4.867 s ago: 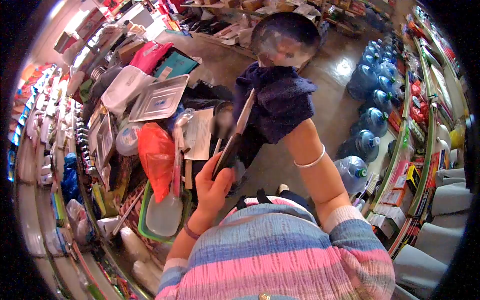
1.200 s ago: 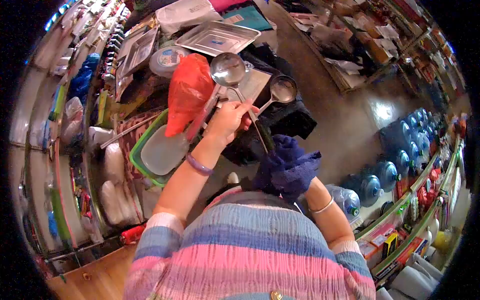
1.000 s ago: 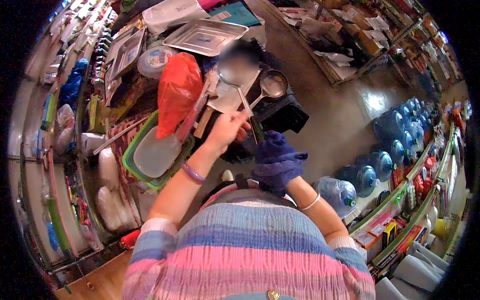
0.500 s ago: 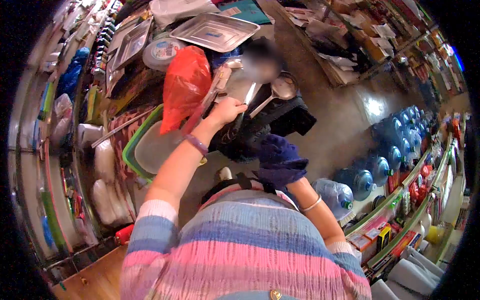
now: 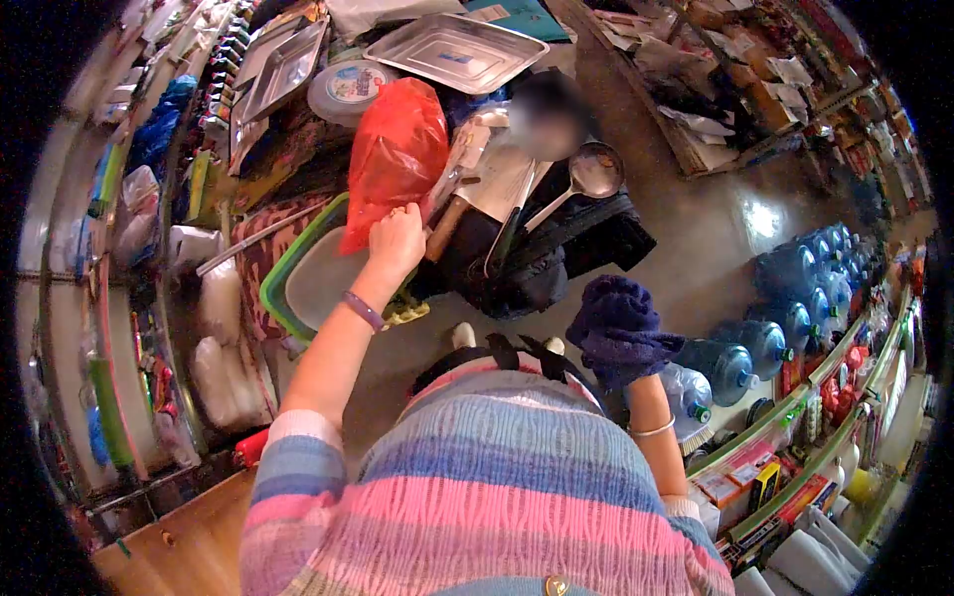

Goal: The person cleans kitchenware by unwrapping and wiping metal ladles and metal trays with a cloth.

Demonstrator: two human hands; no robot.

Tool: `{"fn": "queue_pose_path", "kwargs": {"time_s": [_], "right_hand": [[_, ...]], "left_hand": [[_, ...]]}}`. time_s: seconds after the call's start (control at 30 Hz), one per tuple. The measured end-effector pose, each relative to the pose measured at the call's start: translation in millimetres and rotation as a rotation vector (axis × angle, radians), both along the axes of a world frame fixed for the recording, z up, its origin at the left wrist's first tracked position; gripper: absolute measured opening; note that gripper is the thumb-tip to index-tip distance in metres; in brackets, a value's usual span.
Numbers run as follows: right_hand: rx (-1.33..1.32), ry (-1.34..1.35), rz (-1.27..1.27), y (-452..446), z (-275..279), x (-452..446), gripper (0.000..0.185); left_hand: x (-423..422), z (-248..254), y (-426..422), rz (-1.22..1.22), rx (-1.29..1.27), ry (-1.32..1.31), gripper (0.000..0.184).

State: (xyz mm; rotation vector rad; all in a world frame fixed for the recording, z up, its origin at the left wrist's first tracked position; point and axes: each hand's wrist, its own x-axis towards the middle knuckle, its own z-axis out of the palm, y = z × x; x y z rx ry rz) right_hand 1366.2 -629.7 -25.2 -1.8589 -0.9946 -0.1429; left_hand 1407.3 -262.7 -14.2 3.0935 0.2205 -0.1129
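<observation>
My left hand (image 5: 397, 241) is closed in a fist against the lower right side of a red plastic bag (image 5: 399, 139). What its fingers hold, if anything, is hidden. Just to its right lie a cleaver (image 5: 497, 186) with a wooden handle and a metal ladle (image 5: 594, 171), both over a black bundle (image 5: 537, 283). A dark blue towel (image 5: 618, 328) covers my right hand, which grips it at my right side; the fingers are out of sight beneath the cloth. Below the left wrist sits a green-rimmed tub (image 5: 270, 288) with a whitish lid or tray (image 5: 323, 278).
Metal trays (image 5: 457, 52) and a round lidded container (image 5: 350, 91) stand beyond the bag. Large blue water bottles (image 5: 717, 370) line the floor on the right, beside stocked shelves (image 5: 770, 472). More shelving (image 5: 109, 328) runs along the left. A blurred patch hides something near the ladle.
My left hand has moved left, away from the cleaver, to the red bag's edge. My right hand with the towel has shifted right and outward. The view has shifted slightly.
</observation>
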Motion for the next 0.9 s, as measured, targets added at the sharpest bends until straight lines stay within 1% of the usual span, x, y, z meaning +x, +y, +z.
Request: {"fn": "queue_pose_path", "kwargs": {"time_s": [0.03,0.07,0.1,0.13,0.17,0.2,0.23,0.27,0.3,0.33,0.37,0.43,0.47,0.53,0.57,0.63,0.67,0.73,0.77,0.8,0.83,0.87,0.9], "right_hand": [[0.063,0.023,0.0,0.4,-6.7,-1.4,0.029],[-0.085,0.135,-0.126,1.6,-12.1,-12.2,0.037],[-0.171,0.198,-0.197,1.8,-16.5,-15.9,0.041],[-0.262,0.261,-0.263,2.2,-20.4,-19.6,0.045],[-0.291,0.271,-0.267,5.0,-18.6,-18.6,0.045],[-0.387,0.308,-0.267,7.5,-14.4,-16.0,0.045],[-0.487,0.341,-0.262,12.3,-5.6,-12.8,0.045],[-0.657,0.4,-0.255,24.5,30.1,-7.9,0.044],[-0.48,0.524,-0.216,23.8,27.2,-7.5,0.044],[-0.302,0.645,-0.175,23.0,24.2,-7.2,0.044],[0.233,0.795,-0.091,11.1,-22.5,-10.9,0.043],[0.662,0.889,-0.043,3.8,-42.4,-12.9,0.042],[0.545,0.869,-0.088,4.6,-28.1,-13.5,0.041],[-0.047,0.641,-0.214,10.6,4.0,-11.9,0.041],[-0.512,0.413,-0.292,17.6,23.1,-12.9,0.041],[-0.858,0.187,-0.363,22.6,37.9,-13.5,0.041],[-0.748,0.211,-0.359,23.3,40.5,-13.4,0.041],[-0.323,0.495,-0.275,22.2,43.8,-14.9,0.041],[0.003,0.743,-0.187,20.3,44.7,-16.5,0.042],[0.008,0.731,-0.173,19.1,45.1,-15.4,0.042],[0.012,0.719,-0.158,17.8,45.4,-14.2,0.042],[-0.303,0.446,-0.229,15.9,45.1,-10.9,0.043],[-0.468,0.238,-0.255,10.7,39.2,-5.8,0.042]], "left_hand": [[1.5,-12.9,3.3,0.038,-0.049,0.031,0.027],[1.5,-16.7,7.6,0.001,-0.1,-0.104,0.026],[3.0,-20.6,11.1,-0.001,-0.122,-0.124,0.024],[2.9,-12.0,10.5,-0.002,-0.145,-0.143,0.023],[1.0,-3.0,9.5,0.001,-0.168,-0.161,0.022],[-1.1,5.7,4.4,0.005,-0.13,-0.157,0.024],[-2.3,5.0,3.4,0.024,-0.095,-0.064,0.026],[-3.1,0.8,2.6,0.043,-0.062,0.028,0.027],[-2.3,-4.2,2.2,0.06,-0.029,0.119,0.029],[0.1,-10.0,3.0,0.133,-0.151,0.192,0.037],[1.0,-13.3,3.5,0.132,-0.183,0.163,0.038],[-1.2,-21.7,6.4,0.128,-0.251,0.109,0.04],[0.7,-33.1,14.9,0.112,-0.323,0.102,0.045],[3.5,-56.8,27.4,0.181,-0.495,0.023,0.046],[5.3,-56.6,28.0,0.215,-0.581,-0.017,0.047],[4.3,-50.5,28.5,0.202,-0.606,-0.221,0.045],[2.7,-44.7,28.1,0.198,-0.617,-0.323,0.043],[1.6,-31.5,27.8,0.222,-0.888,-0.251,0.038],[0.5,-10.2,23.1,0.228,-1.021,-0.214,0.035],[-5.7,12.1,18.0,0.274,-1.278,-0.125,0.028],[-10.2,26.5,14.5,0.275,-1.418,-0.134,0.027],[-13.0,37.3,12.3,0.273,-1.559,-0.143,0.027],[-15.2,48.6,8.7,0.263,-1.702,-0.151,0.027]]}}
